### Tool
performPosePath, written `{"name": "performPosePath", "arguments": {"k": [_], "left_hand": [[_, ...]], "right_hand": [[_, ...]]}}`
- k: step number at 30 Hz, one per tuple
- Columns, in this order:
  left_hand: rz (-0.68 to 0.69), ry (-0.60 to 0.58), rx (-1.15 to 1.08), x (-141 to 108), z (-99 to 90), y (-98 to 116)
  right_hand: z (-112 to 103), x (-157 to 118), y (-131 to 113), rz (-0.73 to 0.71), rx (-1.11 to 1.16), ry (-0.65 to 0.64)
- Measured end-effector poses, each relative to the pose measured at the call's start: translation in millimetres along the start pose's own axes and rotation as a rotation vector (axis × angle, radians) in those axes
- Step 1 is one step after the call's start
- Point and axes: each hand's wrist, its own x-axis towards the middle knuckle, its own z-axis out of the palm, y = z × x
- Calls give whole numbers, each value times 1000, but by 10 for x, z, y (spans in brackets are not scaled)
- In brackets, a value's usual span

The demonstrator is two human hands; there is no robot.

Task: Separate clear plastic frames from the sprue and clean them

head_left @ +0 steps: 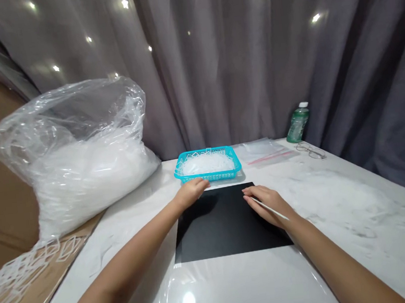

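A black sheet (pixel 217 227) lies flat on the white table in front of me. At its top left corner is my left hand (pixel 192 192), close to the front edge of a blue basket (pixel 208 176); its fingers are together, and what they hold, if anything, is too small to make out. White plastic pieces (pixel 207 162) fill the basket. Over the sheet's right side, my right hand (pixel 268 205) is closed on a thin white stick (pixel 269 208), which slants back toward the wrist.
A large clear bag (pixel 93 177) of white pieces stands at the left on brown cardboard (pixel 53 283), beside loose white frames (pixel 23 271). Behind the right hand are plastic bags (pixel 266 152), a green bottle (pixel 298 123) and glasses (pixel 311 150). A grey curtain hangs behind.
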Motion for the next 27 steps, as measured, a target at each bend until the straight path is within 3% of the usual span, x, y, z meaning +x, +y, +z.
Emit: {"name": "performPosePath", "arguments": {"k": [4,8,11,14,18,21,24,27], "left_hand": [[16,55,43,650,-316,-134],[85,-42,53,1159,-465,-243],[87,-72,65,1330,-513,-290],[36,-21,89,1336,-669,-340],[-81,-47,133,967,-1028,-533],[-181,-231,162,317,-1198,-762],[-322,-387,200,-493,-1166,-932],[-438,-445,228,-1140,-991,-988]], "right_hand": [[-8,17,-32,-12,15,-37],[-5,10,-15,-9,15,-59],[-5,0,16,0,7,-59],[-10,-8,36,6,5,-62],[-35,-26,19,2,31,-93],[-48,-34,-37,-25,40,-100],[-37,-32,-136,-77,34,-101],[2,-34,-244,-139,64,-137]]}}
